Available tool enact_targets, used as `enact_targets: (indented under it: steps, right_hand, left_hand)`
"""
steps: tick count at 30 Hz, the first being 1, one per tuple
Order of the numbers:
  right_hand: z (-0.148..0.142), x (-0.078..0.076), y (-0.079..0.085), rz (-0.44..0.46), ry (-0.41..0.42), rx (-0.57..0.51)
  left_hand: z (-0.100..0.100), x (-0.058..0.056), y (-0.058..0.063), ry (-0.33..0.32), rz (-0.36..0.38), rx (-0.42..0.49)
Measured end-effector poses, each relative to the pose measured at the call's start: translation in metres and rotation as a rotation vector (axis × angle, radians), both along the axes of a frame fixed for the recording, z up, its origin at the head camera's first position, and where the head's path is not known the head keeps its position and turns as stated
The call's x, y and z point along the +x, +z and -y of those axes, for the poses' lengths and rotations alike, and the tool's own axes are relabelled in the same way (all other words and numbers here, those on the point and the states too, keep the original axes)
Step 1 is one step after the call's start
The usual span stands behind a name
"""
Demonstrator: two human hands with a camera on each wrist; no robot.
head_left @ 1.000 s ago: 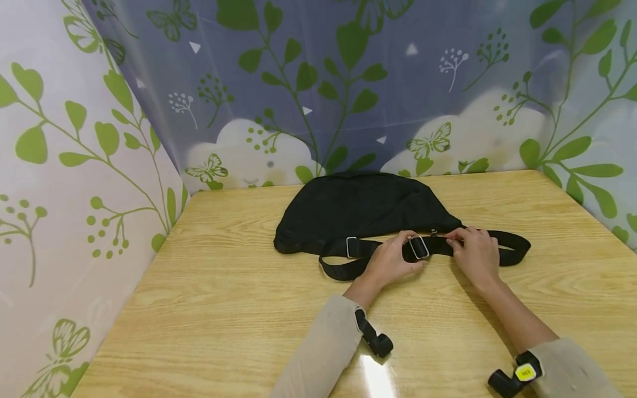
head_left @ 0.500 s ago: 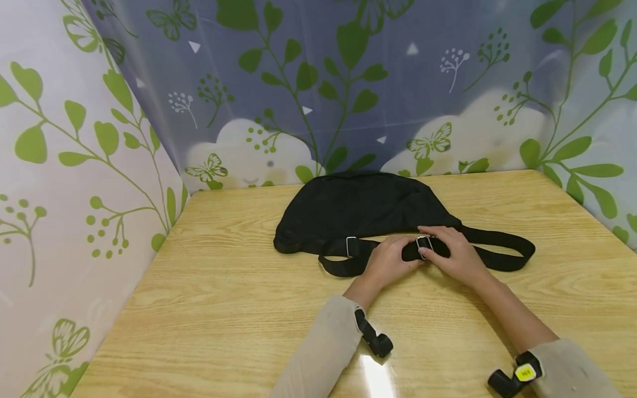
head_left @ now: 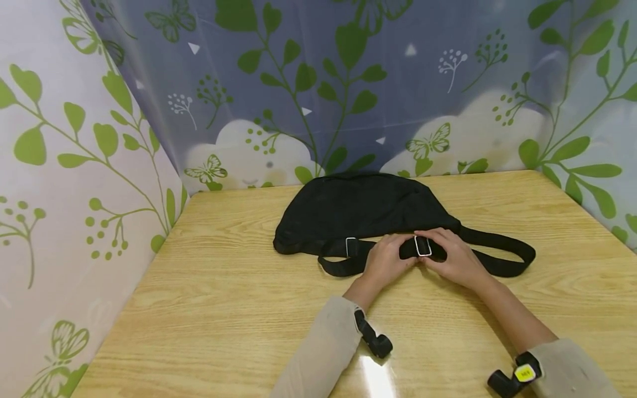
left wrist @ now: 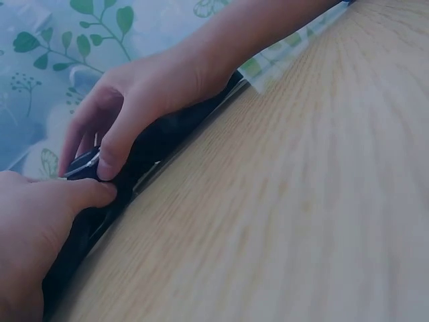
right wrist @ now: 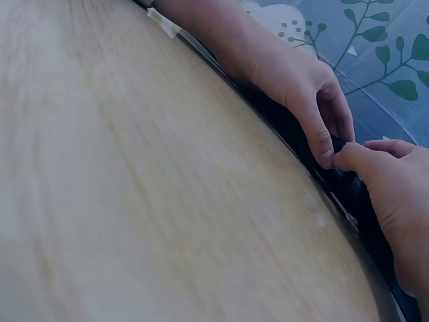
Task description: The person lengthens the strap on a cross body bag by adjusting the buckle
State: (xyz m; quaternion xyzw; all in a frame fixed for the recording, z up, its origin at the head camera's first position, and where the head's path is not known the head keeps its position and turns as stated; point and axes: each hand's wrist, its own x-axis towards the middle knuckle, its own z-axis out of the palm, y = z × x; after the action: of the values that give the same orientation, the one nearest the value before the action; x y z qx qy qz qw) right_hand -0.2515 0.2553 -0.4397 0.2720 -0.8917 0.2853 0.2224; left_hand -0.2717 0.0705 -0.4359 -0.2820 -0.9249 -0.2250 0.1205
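Taking the silver buckle (head_left: 424, 255) as the centre of the dial in the head view, the black bag (head_left: 358, 204) lies on the wood-grain table (head_left: 199, 309) at about 11 o'clock, its rounded side away from the person. Its black strap (head_left: 517, 255) runs between both hands and through the buckle, loops out near 3 o'clock and folds back again near 8. A second buckle (head_left: 348, 247) sits on the strap at 9 o'clock, just beside the bag's lower edge.

The left hand (head_left: 389, 260) is at 8 o'clock, its fingers bent over the strap, gripping it next to the buckle. The right hand (head_left: 455, 258), at 4 o'clock, arches its forefinger above and its thumb below, parted only by the strap's width, and pinches the strap at the buckle (the left wrist view shows that thumb against the metal edge). The thumbs almost meet, perhaps touching; I cannot tell which.

Beyond the bag, at 12 o'clock, hangs a leaf-patterned sheet (head_left: 338, 83).
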Motion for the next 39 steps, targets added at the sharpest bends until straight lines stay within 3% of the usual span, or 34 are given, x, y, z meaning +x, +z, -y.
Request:
enact_targets:
  steps: [6,11,14,22,31,34,39]
  right_hand:
    - [0.0004,0.0006,0.0003,0.04,-0.026,-0.06]
    - [0.0006,-0.0004,0.0011,-0.003,-0.051,-0.054]
    - [0.0002,-0.0012,0.0007,-0.02,-0.057,-0.053]
    - [-0.0002,-0.0012,0.0021,0.011,-0.045,-0.087]
    - [0.0016,-0.0004,0.0022,0.045,0.023,-0.045]
    - [0.0023,-0.0008,0.0011,0.025,0.017,-0.047]
    - [0.0036,-0.0005,0.0029,-0.043,-0.028,-0.062]
  left_hand:
    - [0.0003,0.0003,0.0013,0.04,0.045,0.053]
    - [0.0011,-0.0011,-0.0012,0.143,-0.013,0.175]
    - [0.001,-0.0021,-0.0027,0.17,-0.033,0.218]
    - [0.0016,-0.0022,-0.0014,0.097,-0.011,0.289]
    - [0.0032,-0.0009,-0.0022,-0.056,0.002,0.324]
    - [0.0034,-0.0009,-0.0023,-0.019,-0.022,0.314]
    - [0.0039,-0.0027,-0.0028,0.151,-0.1,0.29]
